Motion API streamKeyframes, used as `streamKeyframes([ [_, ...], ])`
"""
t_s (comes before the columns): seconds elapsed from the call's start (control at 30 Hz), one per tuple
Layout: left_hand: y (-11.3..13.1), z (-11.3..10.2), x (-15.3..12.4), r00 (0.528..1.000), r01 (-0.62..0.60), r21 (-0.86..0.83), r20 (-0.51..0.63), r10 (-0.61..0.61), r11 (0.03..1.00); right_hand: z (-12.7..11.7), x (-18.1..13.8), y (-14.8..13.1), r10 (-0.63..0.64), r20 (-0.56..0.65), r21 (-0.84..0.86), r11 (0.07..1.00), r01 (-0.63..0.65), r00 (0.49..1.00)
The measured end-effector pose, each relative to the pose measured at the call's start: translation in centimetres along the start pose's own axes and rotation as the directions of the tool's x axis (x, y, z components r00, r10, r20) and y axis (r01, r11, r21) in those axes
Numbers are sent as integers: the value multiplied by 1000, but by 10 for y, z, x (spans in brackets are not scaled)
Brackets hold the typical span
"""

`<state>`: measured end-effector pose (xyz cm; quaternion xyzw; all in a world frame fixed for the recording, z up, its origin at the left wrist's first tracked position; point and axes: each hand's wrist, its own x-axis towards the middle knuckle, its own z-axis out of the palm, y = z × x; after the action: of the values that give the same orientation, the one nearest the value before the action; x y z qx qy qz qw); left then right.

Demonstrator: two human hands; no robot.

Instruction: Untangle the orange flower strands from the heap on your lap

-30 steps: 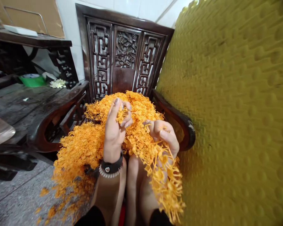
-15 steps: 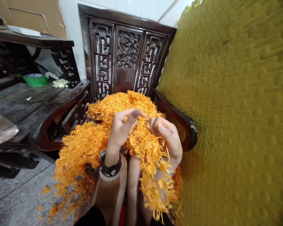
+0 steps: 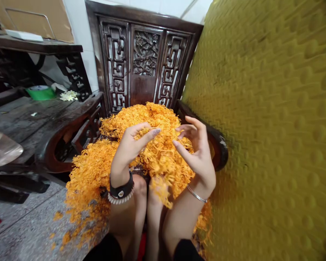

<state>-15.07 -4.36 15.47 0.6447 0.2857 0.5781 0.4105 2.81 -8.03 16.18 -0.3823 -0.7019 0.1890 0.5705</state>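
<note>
A person's left hand (image 3: 129, 146) pinches a tuft of orange strands (image 3: 163, 159) betw. thumb & forefinger, above the knees. The right hand (image 3: 199, 156) is just beside it, fingers (image 3: 191, 121) spread, gripping nothing. More strands heap on the carved wooden chair (image 3: 143, 54) & spill to the floor (image 3: 21, 232); yellow padded sheet (image 3: 274, 127) at right.

Strand pile (image 3: 97, 170) on the chair (image 3: 143, 54) — table (image 3: 29, 116) left, panel (image 3: 260, 127) right
</note>
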Motion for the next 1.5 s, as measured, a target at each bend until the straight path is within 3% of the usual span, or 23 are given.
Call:
streamKeyframes([
  [0.1, -5, -1, 3, 989, -43, 54, -137, 50, 998, 2, 0, -10, 1, 138, -237, 971, 32, 990],
  [0.2, -9, 5, 6, 973, -32, 4, -228, 32, 999, 20, 2, -18, -52, 231, -284, 952, 119, 972],
  [0.33, -9, 14, 8, 936, -56, -36, -349, 40, 998, 46, 6, -19, -32, 238, -396, 909, 127, 971],
  [0.47, -6, 15, 8, 929, -79, -43, -364, 58, 996, 51, 8, -18, -10, 221, -408, 907, 102, 975],
  [0.53, -5, 16, 7, 932, -94, -53, -355, 70, 994, 48, 7, -19, -5, 194, -321, 945, 68, 981],
  [0.63, -1, 20, 5, 940, -170, -231, -331, 87, 958, 48, 7, -23, -48, 223, 11, 999, 46, 974],
  [0.7, 2, 26, 3, 934, -221, -401, -348, 76, 889, 51, 7, -23, -71, 220, 233, 972, 18, 973],
  [0.8, 8, 38, 2, 909, -244, -534, -418, -1, 810, 59, 8, -17, -43, 145, 422, 906, -22, 988],
  [0.97, 10, 54, 1, 924, -248, -619, -382, -9, 745, 63, 13, 4, -169, 26, 574, 810, 124, 985],
  [1.03, 7, 50, 3, 941, -231, -569, -336, 32, 789, 61, 14, 10, -240, -35, 587, 780, 214, 970],
  [1.1, 3, 38, 5, 936, -251, -543, -347, 59, 802, 56, 13, 11, -285, -180, 594, 732, 335, 942],
  [1.2, -1, 18, 10, 909, -342, -676, -414, 46, 653, 43, 11, 6, -276, -384, 604, 647, 466, 881],
  [1.27, -2, 8, 12, 933, -309, -770, -360, 21, 558, 34, 11, 2, -187, -362, 616, 688, 385, 913],
  [1.3, -2, 5, 12, 955, -249, -784, -297, 10, 569, 30, 11, 1, -118, -324, 611, 732, 303, 939],
  [1.37, -3, -1, 9, 972, -141, -710, -231, -38, 690, 23, 13, 1, 6, -297, 560, 811, 169, 955],
  [1.43, -7, -9, 6, 958, -64, -501, -273, -87, 863, 20, 15, 5, 70, -319, 509, 854, 109, 945],
  [1.5, -12, -22, 2, 933, 4, -222, -349, -83, 975, 19, 17, 8, 102, -319, 490, 869, 72, 942],
])
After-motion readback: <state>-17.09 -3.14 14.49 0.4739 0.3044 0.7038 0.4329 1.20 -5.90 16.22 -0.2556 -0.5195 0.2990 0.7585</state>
